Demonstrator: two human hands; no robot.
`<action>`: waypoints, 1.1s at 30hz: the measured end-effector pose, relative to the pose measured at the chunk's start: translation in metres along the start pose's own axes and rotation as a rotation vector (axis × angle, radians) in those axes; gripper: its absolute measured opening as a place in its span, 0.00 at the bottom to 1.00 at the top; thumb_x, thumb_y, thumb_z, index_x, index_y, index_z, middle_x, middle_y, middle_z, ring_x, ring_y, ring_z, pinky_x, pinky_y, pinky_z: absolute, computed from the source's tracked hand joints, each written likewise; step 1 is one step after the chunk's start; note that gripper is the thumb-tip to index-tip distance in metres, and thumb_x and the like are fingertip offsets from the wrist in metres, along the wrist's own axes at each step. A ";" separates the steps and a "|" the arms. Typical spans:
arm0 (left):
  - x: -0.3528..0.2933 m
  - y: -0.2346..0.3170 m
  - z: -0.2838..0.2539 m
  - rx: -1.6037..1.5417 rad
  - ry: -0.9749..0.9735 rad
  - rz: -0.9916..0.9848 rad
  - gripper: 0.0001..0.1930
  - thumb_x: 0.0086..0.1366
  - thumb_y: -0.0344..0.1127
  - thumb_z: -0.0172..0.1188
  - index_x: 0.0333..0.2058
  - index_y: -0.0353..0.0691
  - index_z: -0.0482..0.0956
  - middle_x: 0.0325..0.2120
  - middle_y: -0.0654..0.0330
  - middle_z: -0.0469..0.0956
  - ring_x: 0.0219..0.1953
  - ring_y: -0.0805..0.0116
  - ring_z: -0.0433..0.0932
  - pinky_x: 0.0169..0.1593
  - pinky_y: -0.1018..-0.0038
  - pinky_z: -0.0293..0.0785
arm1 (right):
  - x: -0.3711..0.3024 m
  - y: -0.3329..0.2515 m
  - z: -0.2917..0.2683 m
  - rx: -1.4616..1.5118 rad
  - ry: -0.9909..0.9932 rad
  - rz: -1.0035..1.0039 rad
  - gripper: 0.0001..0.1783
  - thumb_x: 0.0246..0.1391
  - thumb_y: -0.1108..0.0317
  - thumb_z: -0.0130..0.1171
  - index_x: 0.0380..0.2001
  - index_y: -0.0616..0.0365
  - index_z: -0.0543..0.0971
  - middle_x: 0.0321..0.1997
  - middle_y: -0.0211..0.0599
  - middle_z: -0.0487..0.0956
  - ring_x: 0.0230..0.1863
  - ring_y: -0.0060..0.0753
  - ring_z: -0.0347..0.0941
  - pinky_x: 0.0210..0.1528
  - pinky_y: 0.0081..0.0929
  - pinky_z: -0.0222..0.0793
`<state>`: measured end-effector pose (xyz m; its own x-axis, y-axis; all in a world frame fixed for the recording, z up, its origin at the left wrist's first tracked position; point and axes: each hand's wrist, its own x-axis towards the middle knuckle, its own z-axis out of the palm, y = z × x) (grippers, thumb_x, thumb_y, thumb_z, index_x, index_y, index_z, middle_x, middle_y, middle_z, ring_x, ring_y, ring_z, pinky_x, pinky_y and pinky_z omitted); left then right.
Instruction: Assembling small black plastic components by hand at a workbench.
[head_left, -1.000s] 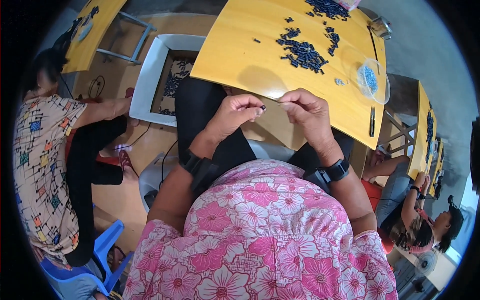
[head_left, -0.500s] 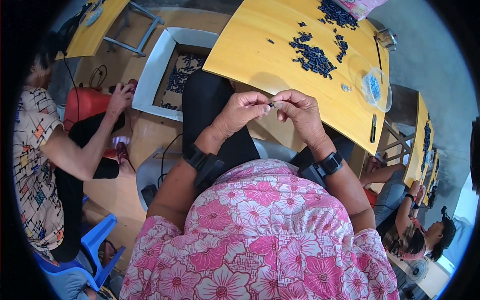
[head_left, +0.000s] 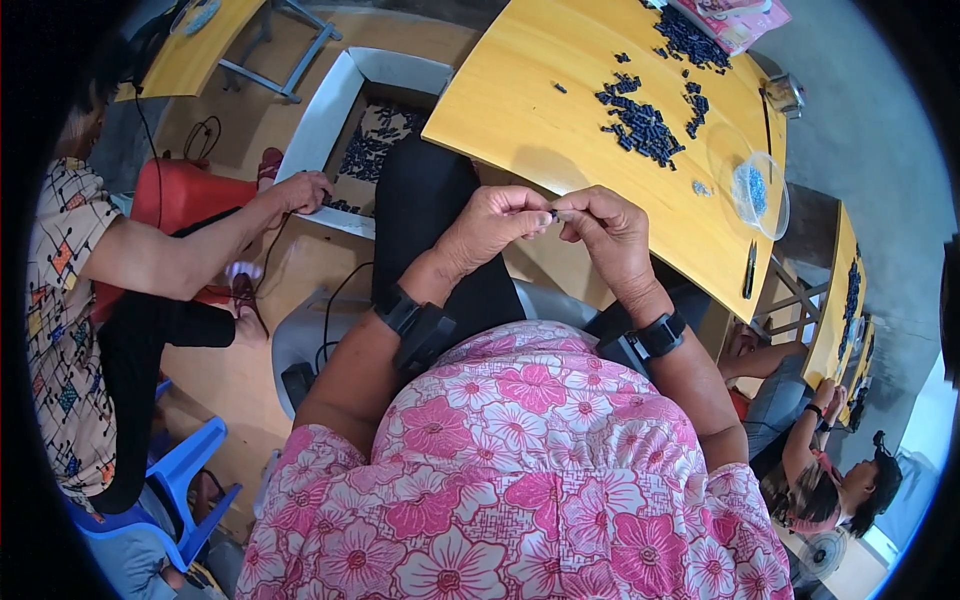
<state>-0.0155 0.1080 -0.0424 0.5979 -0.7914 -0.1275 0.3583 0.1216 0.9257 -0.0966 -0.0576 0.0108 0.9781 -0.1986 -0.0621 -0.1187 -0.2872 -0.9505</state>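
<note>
Close together in front of my body, just off the near edge of the yellow table [head_left: 500, 120], are both hands. My left hand [head_left: 497, 220] pinches a small dark piece [head_left: 554, 215] between thumb and fingertips. Meeting it from the other side, my right hand [head_left: 607, 225] is closed in a pinch at the same piece; whether it grips a second tiny part I cannot make out. On the table lies a scattered pile of small black cylindrical pieces [head_left: 645, 130]. A round clear tub [head_left: 775, 205] with small blue bits stands at the right, beside a few loose clear bits [head_left: 702, 188].
A white open box [head_left: 320, 130] with many black pieces sits on the floor to the left. Beyond it a person [head_left: 150, 250] sits with an arm at its rim. A black pen-like tool [head_left: 750, 270] lies near the table's right edge. A metal can [head_left: 785, 95] stands farther back.
My hands stay pinched together at the small piece, the right fingers slightly shifted. The neighbour on the left has reached forward to the box rim. The whole view has shifted slightly.
</note>
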 end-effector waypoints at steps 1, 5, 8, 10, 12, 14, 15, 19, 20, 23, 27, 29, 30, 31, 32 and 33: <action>0.001 0.000 -0.001 0.012 0.001 -0.004 0.08 0.61 0.33 0.59 0.34 0.34 0.79 0.26 0.65 0.76 0.29 0.80 0.72 0.38 0.81 0.69 | 0.000 -0.001 0.000 -0.001 -0.003 -0.002 0.07 0.51 0.79 0.56 0.34 0.61 0.80 0.27 0.32 0.78 0.25 0.19 0.75 0.29 0.17 0.72; 0.002 -0.002 -0.003 -0.018 0.019 0.007 0.08 0.62 0.33 0.58 0.34 0.34 0.79 0.26 0.65 0.76 0.30 0.80 0.72 0.38 0.81 0.69 | -0.001 -0.003 0.002 -0.186 0.004 -0.135 0.12 0.47 0.80 0.55 0.36 0.58 0.81 0.28 0.35 0.79 0.25 0.24 0.76 0.29 0.20 0.72; -0.001 -0.002 -0.001 -0.006 0.040 0.017 0.08 0.61 0.32 0.57 0.35 0.34 0.78 0.27 0.66 0.77 0.30 0.80 0.73 0.39 0.81 0.70 | -0.005 -0.017 0.001 -0.551 -0.057 -0.334 0.18 0.46 0.78 0.53 0.42 0.50 0.80 0.30 0.40 0.79 0.28 0.38 0.76 0.32 0.28 0.72; -0.001 -0.004 -0.002 -0.049 0.032 -0.004 0.08 0.61 0.31 0.57 0.36 0.34 0.79 0.28 0.66 0.77 0.31 0.80 0.73 0.39 0.81 0.70 | -0.006 -0.011 0.000 -0.641 -0.075 -0.370 0.20 0.47 0.74 0.55 0.46 0.46 0.78 0.31 0.40 0.78 0.31 0.43 0.76 0.33 0.32 0.72; -0.005 -0.002 -0.001 -0.069 0.047 -0.019 0.09 0.60 0.30 0.56 0.38 0.33 0.79 0.28 0.67 0.77 0.31 0.80 0.73 0.40 0.82 0.69 | -0.010 -0.013 0.001 -0.655 -0.093 -0.400 0.23 0.47 0.73 0.56 0.49 0.44 0.77 0.30 0.40 0.78 0.30 0.45 0.75 0.33 0.33 0.71; -0.004 -0.001 -0.001 -0.107 0.049 -0.013 0.09 0.60 0.29 0.56 0.37 0.34 0.79 0.28 0.68 0.77 0.32 0.81 0.72 0.40 0.81 0.69 | -0.009 -0.006 -0.001 -0.612 -0.083 -0.446 0.24 0.46 0.73 0.58 0.50 0.46 0.76 0.28 0.40 0.76 0.29 0.44 0.74 0.33 0.31 0.71; -0.004 0.001 0.000 -0.104 0.045 -0.006 0.09 0.60 0.29 0.56 0.37 0.34 0.79 0.28 0.68 0.77 0.32 0.81 0.72 0.40 0.81 0.69 | -0.009 -0.007 -0.002 -0.455 -0.126 -0.336 0.23 0.47 0.74 0.57 0.50 0.48 0.76 0.28 0.41 0.76 0.28 0.43 0.73 0.33 0.30 0.71; -0.002 0.003 0.001 -0.032 0.068 0.031 0.08 0.60 0.29 0.56 0.37 0.35 0.79 0.29 0.68 0.76 0.32 0.81 0.72 0.39 0.82 0.69 | 0.009 -0.023 -0.009 -0.260 -0.134 -0.090 0.17 0.48 0.77 0.57 0.44 0.56 0.79 0.27 0.42 0.76 0.29 0.42 0.74 0.34 0.27 0.71; 0.000 0.002 0.001 -0.035 0.084 0.043 0.07 0.61 0.29 0.56 0.37 0.35 0.78 0.29 0.68 0.76 0.31 0.81 0.72 0.39 0.82 0.70 | 0.017 -0.027 -0.011 -0.270 -0.067 -0.018 0.15 0.48 0.78 0.57 0.42 0.57 0.80 0.28 0.43 0.76 0.30 0.42 0.75 0.35 0.28 0.71; 0.002 0.003 0.001 -0.049 0.071 0.041 0.06 0.60 0.28 0.56 0.36 0.35 0.78 0.28 0.67 0.76 0.31 0.80 0.73 0.38 0.82 0.70 | 0.064 -0.022 -0.015 -0.537 0.154 -0.305 0.09 0.47 0.75 0.58 0.35 0.58 0.81 0.31 0.46 0.78 0.34 0.50 0.75 0.38 0.35 0.71; 0.004 0.003 0.002 -0.043 0.061 0.039 0.05 0.60 0.26 0.57 0.35 0.34 0.78 0.28 0.66 0.76 0.30 0.79 0.73 0.37 0.81 0.71 | 0.113 -0.007 -0.020 -0.674 0.247 -0.431 0.11 0.47 0.78 0.59 0.36 0.60 0.80 0.29 0.40 0.77 0.24 0.31 0.74 0.27 0.24 0.68; 0.004 0.006 0.002 -0.009 0.056 0.041 0.05 0.59 0.25 0.56 0.34 0.34 0.78 0.27 0.66 0.75 0.29 0.79 0.74 0.36 0.81 0.71 | 0.128 -0.005 -0.016 -0.698 0.262 -0.443 0.12 0.45 0.78 0.58 0.36 0.59 0.81 0.32 0.41 0.78 0.26 0.34 0.75 0.30 0.26 0.71; 0.004 0.005 0.002 -0.009 0.061 0.041 0.05 0.59 0.25 0.56 0.34 0.34 0.78 0.27 0.66 0.75 0.29 0.79 0.74 0.36 0.81 0.71 | 0.131 -0.006 -0.014 -0.695 0.258 -0.444 0.12 0.45 0.78 0.58 0.36 0.59 0.81 0.32 0.41 0.78 0.26 0.34 0.75 0.30 0.26 0.71; 0.003 0.005 0.002 -0.018 0.055 0.046 0.04 0.61 0.26 0.57 0.35 0.34 0.77 0.26 0.67 0.74 0.28 0.81 0.72 0.35 0.82 0.70 | 0.135 -0.007 -0.012 -0.767 0.237 -0.408 0.11 0.45 0.77 0.58 0.35 0.58 0.81 0.33 0.40 0.79 0.27 0.37 0.76 0.31 0.27 0.72; 0.003 0.004 0.003 -0.028 0.047 0.051 0.04 0.62 0.27 0.57 0.35 0.34 0.76 0.24 0.69 0.73 0.27 0.84 0.70 0.33 0.84 0.69 | 0.136 -0.009 -0.010 -0.840 0.217 -0.371 0.11 0.45 0.76 0.58 0.35 0.56 0.81 0.35 0.40 0.79 0.28 0.39 0.76 0.33 0.29 0.73; 0.003 0.004 0.003 -0.029 0.049 0.050 0.04 0.62 0.27 0.57 0.35 0.34 0.76 0.24 0.69 0.73 0.27 0.84 0.70 0.33 0.84 0.69 | 0.138 -0.008 -0.010 -0.839 0.214 -0.371 0.11 0.45 0.76 0.58 0.35 0.56 0.81 0.35 0.40 0.79 0.28 0.39 0.76 0.33 0.29 0.73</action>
<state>-0.0141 0.1043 -0.0379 0.6498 -0.7535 -0.0996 0.3471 0.1777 0.9208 0.0380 -0.0923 0.0124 0.9358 -0.1035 0.3370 0.0277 -0.9314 -0.3630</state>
